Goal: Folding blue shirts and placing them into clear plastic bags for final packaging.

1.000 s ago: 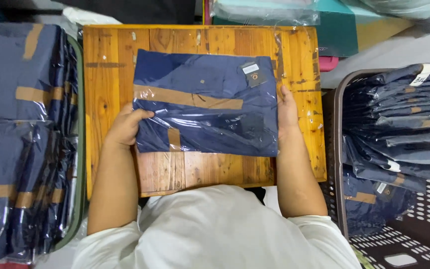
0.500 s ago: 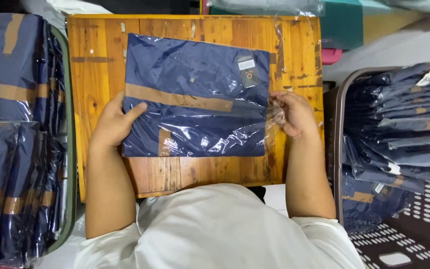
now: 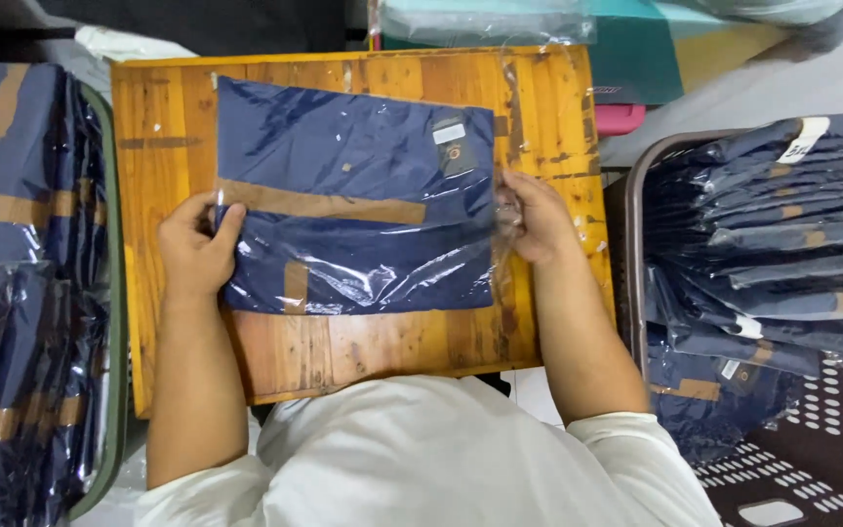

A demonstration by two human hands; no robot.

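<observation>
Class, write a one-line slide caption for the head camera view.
Both hands, left hand and right hand, hold a bagged navy garment flat on a wooden table.

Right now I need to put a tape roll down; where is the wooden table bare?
The wooden table is bare in its near strip below the bagged navy garment and its left strip beyond the left hand. The right edge, past the right hand, is narrow. The basket of garments is crowded.

Wooden table (image 3: 168,322) bears a bagged navy shirt (image 3: 353,195).
</observation>
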